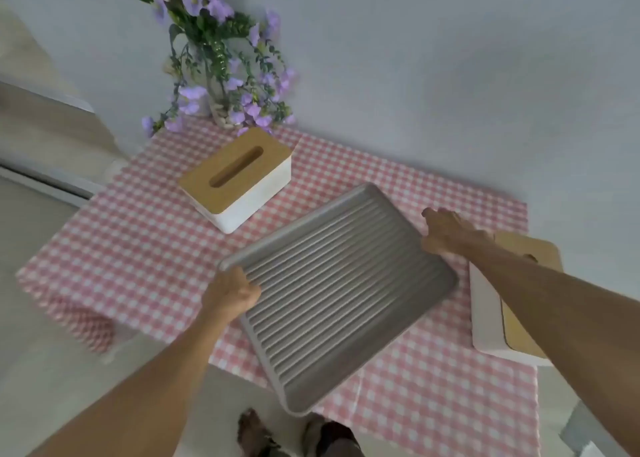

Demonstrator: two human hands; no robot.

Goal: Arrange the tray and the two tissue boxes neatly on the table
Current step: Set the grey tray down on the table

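A grey ribbed tray (339, 290) lies askew across the middle of the pink checked tablecloth (138, 249), its near corner jutting past the table's front edge. My left hand (230, 292) grips its left rim. My right hand (446, 231) holds its far right rim. One white tissue box with a wooden slotted lid (239, 176) stands at the back left, apart from the tray. A second tissue box (498, 321) sits at the right edge, partly hidden under my right forearm.
A vase of purple flowers (221, 76) stands at the back of the table against the pale wall. The cloth hangs over the left and front edges. My feet (294, 436) show on the floor below.
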